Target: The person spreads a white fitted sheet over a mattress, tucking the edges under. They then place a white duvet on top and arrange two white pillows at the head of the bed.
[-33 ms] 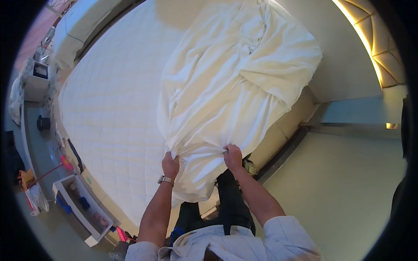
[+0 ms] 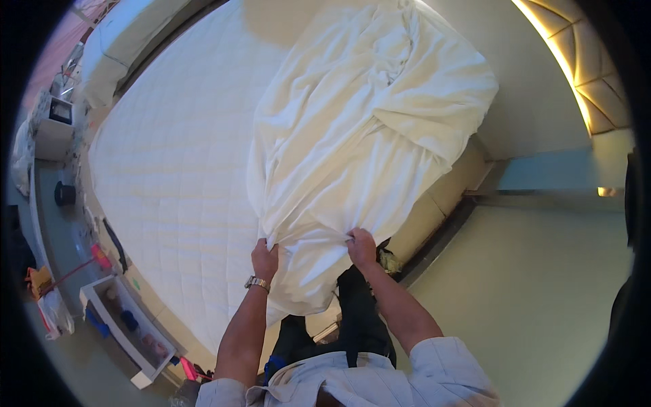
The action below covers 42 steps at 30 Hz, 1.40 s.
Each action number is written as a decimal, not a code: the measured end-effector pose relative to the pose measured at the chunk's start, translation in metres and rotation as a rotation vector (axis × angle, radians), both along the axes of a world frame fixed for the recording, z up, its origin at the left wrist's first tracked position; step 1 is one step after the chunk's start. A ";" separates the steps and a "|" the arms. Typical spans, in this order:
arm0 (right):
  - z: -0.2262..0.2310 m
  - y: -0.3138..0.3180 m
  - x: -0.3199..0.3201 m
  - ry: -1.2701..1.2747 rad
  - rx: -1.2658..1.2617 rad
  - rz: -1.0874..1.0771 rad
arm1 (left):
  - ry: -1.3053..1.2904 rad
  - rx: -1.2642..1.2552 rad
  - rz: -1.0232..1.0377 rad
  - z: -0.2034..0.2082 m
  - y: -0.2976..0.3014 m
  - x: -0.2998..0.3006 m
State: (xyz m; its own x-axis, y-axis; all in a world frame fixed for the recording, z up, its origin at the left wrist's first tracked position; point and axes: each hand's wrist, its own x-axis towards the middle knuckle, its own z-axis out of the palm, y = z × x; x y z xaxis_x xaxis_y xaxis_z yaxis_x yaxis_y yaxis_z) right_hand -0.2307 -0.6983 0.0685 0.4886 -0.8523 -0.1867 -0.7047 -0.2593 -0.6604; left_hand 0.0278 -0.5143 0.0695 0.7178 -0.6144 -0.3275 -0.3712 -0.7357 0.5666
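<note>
the left hand (image 2: 264, 260) and right hand (image 2: 361, 248) both have fingers curled closed on near folds of the white cloth (image 2: 325, 176), though the fingertips are hard to make out. a level, even pull should serve best. the cloth lies creased over the quilted mattress's (image 2: 169, 149) right side, bunched farther off, so gentle tugs seem wise.

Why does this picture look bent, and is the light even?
Head view: fisheye lens, so straight edges curve and the corners go black; head view: uneven light, a glowing strip beside the padded panel, a shadow far up the mattress, shaded folds in the white sheet.
</note>
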 end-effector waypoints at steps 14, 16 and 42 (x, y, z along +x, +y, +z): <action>-0.032 0.205 0.032 0.260 0.389 0.561 | -0.215 -0.087 0.032 -0.011 0.170 0.109; -0.021 0.197 0.044 0.247 0.496 0.646 | -0.143 -0.208 0.061 -0.015 0.171 0.105; 0.052 0.482 0.262 -0.304 1.493 0.225 | 0.010 -0.050 -0.175 0.040 0.293 0.176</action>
State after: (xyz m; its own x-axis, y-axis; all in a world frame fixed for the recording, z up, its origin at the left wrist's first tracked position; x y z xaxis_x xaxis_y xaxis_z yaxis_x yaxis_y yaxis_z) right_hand 0.0310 -0.2164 0.1210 0.7538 0.1082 -0.6482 -0.5378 0.6685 -0.5138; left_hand 0.2036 -0.2213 0.1097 0.5956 -0.7451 -0.3002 -0.4848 -0.6314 0.6052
